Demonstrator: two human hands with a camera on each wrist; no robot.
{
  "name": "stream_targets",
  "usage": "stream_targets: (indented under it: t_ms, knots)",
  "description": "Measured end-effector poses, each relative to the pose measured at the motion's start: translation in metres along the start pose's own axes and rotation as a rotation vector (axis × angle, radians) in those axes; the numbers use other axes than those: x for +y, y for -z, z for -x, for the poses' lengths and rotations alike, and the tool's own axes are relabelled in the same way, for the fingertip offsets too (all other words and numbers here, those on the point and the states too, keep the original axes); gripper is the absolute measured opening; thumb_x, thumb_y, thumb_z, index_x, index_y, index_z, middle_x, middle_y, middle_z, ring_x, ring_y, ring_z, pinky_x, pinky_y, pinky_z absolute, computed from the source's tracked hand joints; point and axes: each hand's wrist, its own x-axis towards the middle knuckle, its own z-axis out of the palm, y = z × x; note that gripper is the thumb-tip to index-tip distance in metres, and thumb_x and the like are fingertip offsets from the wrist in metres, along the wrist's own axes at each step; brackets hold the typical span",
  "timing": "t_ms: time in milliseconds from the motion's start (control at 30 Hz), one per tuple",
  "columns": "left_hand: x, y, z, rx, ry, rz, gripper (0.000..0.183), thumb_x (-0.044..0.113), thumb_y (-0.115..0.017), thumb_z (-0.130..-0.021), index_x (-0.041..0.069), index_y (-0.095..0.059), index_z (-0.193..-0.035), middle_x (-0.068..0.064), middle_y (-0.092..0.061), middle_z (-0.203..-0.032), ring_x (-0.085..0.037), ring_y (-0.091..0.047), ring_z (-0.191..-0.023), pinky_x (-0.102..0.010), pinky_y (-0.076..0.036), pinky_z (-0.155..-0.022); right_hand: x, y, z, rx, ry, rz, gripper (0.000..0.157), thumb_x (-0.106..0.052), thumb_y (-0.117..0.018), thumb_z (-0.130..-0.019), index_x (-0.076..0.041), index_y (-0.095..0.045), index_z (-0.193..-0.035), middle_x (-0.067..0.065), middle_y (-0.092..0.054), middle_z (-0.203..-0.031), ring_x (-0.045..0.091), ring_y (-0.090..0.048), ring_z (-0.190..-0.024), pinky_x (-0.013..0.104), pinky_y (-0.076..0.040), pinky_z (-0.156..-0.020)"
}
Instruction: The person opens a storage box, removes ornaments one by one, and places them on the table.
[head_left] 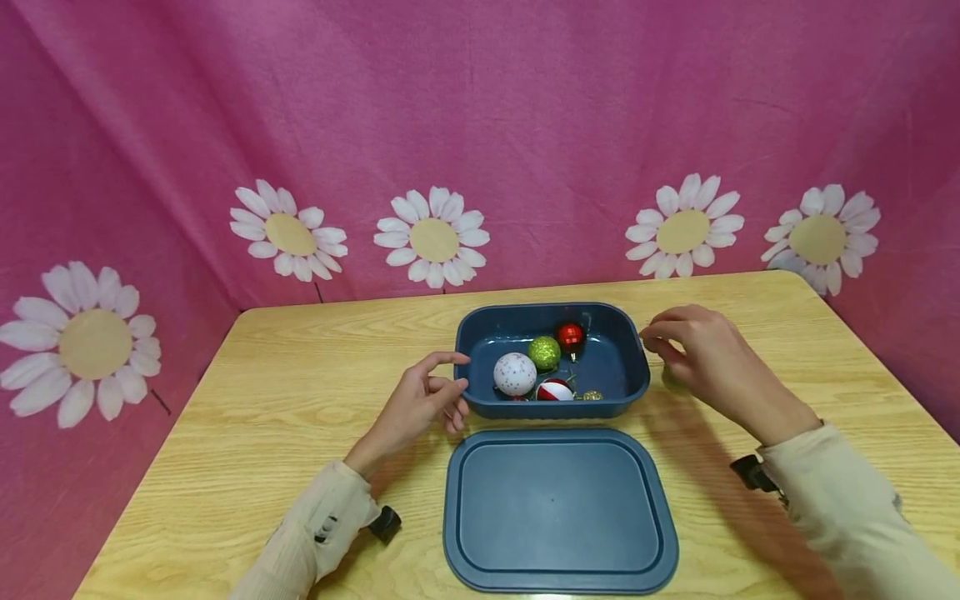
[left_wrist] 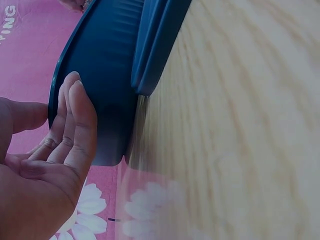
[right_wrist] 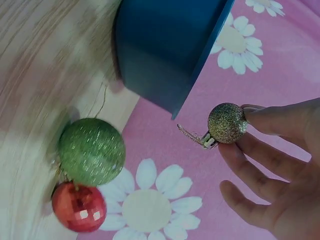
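- Currently pinching a gold glitter bauble (right_wrist: 227,123) in the right hand (head_left: 711,360), just off the three o'clock end of the blue box (head_left: 551,409).
- Gripping the box rim at nine o'clock with the left hand (head_left: 412,406).
- Seeing a green bauble (right_wrist: 92,152) and red bauble (right_wrist: 79,206) lying outside at three o'clock.
- Finding the lid (head_left: 555,508) at six.

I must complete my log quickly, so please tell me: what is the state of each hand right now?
Left hand: at the container's rim; open or gripping cannot be told.
Right hand: closed, holding a small gold ball.
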Motion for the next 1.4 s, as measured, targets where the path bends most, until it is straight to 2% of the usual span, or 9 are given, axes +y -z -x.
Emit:
stream_targets:
  t_ms: [133,300,500,733,900,1033,1200,1400]
  knots:
    - [0.000,0.000,0.001,0.002,-0.001,0.002,0.041,0.009,-0.054,-0.103,-0.003,-0.043,-0.140,-0.039,-0.061,-0.085,-0.019,-0.066,-0.058,-0.030,-0.059,-0.058,0.007,0.003,0.006,0.041,0.007,0.015,0.021,0.006,-0.081,-0.076,0.000,-0.077,-0.095,0.013,-0.072,-0.093,0.030,-0.065,-0.088,0.051,-0.057,-0.075]
    - [0.001,0.001,0.001,0.008,0.005,-0.001,0.041,0.008,-0.055,-0.103,-0.002,-0.043,-0.141,-0.042,-0.060,-0.088,-0.018,-0.065,-0.058,-0.030,-0.059,-0.059,0.018,0.007,0.014,0.057,0.010,0.041,0.024,0.007,-0.083,-0.072,0.001,-0.076,-0.094,0.014,-0.072,-0.092,0.032,-0.065,-0.086,0.053,-0.056,-0.075]
    - [0.001,0.001,0.002,0.013,0.011,0.000,0.041,0.008,-0.055,-0.102,-0.001,-0.044,-0.141,-0.041,-0.060,-0.088,-0.018,-0.065,-0.058,-0.030,-0.059,-0.059,0.033,0.012,0.027,0.040,-0.015,0.055,0.027,0.010,-0.083,-0.069,0.002,-0.075,-0.093,0.015,-0.071,-0.089,0.033,-0.065,-0.084,0.056,-0.055,-0.073]
    - [-0.001,0.002,0.001,0.008,-0.005,0.002,0.040,0.008,-0.054,-0.103,-0.004,-0.043,-0.140,-0.039,-0.061,-0.085,-0.017,-0.065,-0.058,-0.029,-0.058,-0.058,0.053,0.010,0.041,0.026,-0.055,0.071,0.020,0.010,-0.081,-0.071,0.002,-0.076,-0.088,0.016,-0.071,-0.085,0.034,-0.065,-0.079,0.056,-0.054,-0.069]
    - [0.000,0.001,0.001,0.012,0.003,-0.004,0.040,0.007,-0.054,-0.103,-0.003,-0.043,-0.140,-0.037,-0.063,-0.084,-0.018,-0.065,-0.058,-0.029,-0.059,-0.058,0.064,0.003,0.045,-0.021,-0.060,0.070,0.018,0.011,-0.080,-0.071,0.003,-0.075,-0.086,0.016,-0.071,-0.083,0.034,-0.065,-0.077,0.056,-0.055,-0.069]
    - [0.000,0.001,0.001,0.018,0.013,-0.008,0.041,0.008,-0.055,-0.102,-0.003,-0.044,-0.140,-0.036,-0.064,-0.084,-0.018,-0.065,-0.058,-0.029,-0.059,-0.059,0.069,-0.001,0.047,-0.092,-0.108,0.051,0.016,0.009,-0.081,-0.073,0.002,-0.075,-0.086,0.012,-0.070,-0.081,0.028,-0.063,-0.074,0.054,-0.056,-0.070]
    - [0.001,0.000,0.001,0.015,0.012,-0.007,0.041,0.008,-0.055,-0.103,-0.003,-0.044,-0.140,-0.035,-0.064,-0.083,-0.018,-0.065,-0.058,-0.029,-0.059,-0.059,0.071,-0.005,0.048,-0.152,-0.171,0.022,0.015,0.009,-0.080,-0.075,0.003,-0.075,-0.088,0.014,-0.071,-0.083,0.028,-0.063,-0.075,0.055,-0.056,-0.074]
    - [0.001,0.000,0.001,0.008,0.008,0.004,0.041,0.008,-0.055,-0.103,-0.004,-0.043,-0.140,-0.036,-0.063,-0.083,-0.018,-0.065,-0.057,-0.028,-0.059,-0.058,0.076,-0.011,0.051,-0.171,-0.182,0.028,0.012,0.007,-0.080,-0.076,0.002,-0.075,-0.086,0.012,-0.070,-0.080,0.026,-0.063,-0.073,0.053,-0.055,-0.072]
